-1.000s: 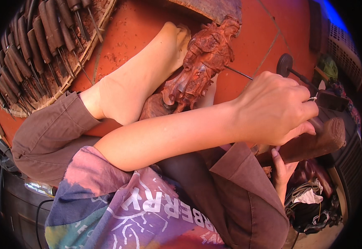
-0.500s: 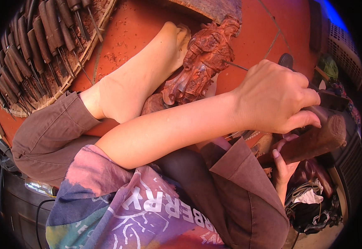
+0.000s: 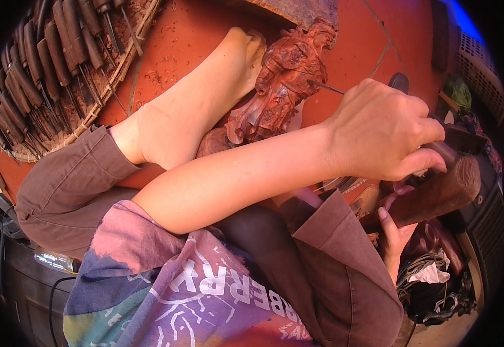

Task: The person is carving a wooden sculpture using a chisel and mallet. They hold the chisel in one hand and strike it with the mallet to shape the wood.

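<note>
A reddish-brown carved wooden figure point(image 3: 289, 81) lies tilted by my bare foot point(image 3: 206, 98), which rests against its left side. My left hand point(image 3: 382, 133) reaches across my body, its fingers wrapped around a chisel. The chisel's thin metal shaft point(image 3: 330, 88) sticks out from the fist, its tip at the figure's right side; the handle is mostly hidden by the hand. Below, my right hand point(image 3: 395, 228) grips a dark wooden mallet point(image 3: 440, 194), its blunt end close under my left fingers. Much of the right hand is behind the mallet.
At the upper left, a round woven tray point(image 3: 104, 98) holds many wooden-handled chisels point(image 3: 26, 87). A wooden block point(image 3: 286, 11) stands beyond the figure. Wood shavings litter the red tiled floor point(image 3: 356, 46). Along the right are a perforated basket point(image 3: 480, 75) and a bundle of cords point(image 3: 428, 269).
The mallet and the left hand have shifted very slightly, and the carved figure has tipped a little upward in view. Both holds are the same.
</note>
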The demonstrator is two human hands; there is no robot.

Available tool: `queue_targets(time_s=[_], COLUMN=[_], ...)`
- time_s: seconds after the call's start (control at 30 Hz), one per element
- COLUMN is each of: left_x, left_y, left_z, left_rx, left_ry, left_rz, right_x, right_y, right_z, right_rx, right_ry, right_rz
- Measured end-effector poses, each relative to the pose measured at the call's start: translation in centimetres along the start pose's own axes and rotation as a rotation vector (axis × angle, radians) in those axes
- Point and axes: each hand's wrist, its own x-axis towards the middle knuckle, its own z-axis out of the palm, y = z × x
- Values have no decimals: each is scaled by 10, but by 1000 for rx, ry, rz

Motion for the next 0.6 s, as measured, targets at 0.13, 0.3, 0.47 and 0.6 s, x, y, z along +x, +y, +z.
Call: queue_targets(time_s=[0.13,0.3,0.47,0.6], left_x=[0,1,4,7], left_y=[0,-1,-4,-5], left_z=[1,1,7,5], left_rx=[-9,-9,-27,-24], left_ry=[22,14,94,115], left_rz=[3,6,-33,-36], right_x=[0,-1,0,1], right_y=[0,1,3,-5], right_z=[-1,0,-6,-8], right_rx=[-2,14,4,-146], right_ry=[-2,7,7,115], right_rz=[4,12,-7,8])
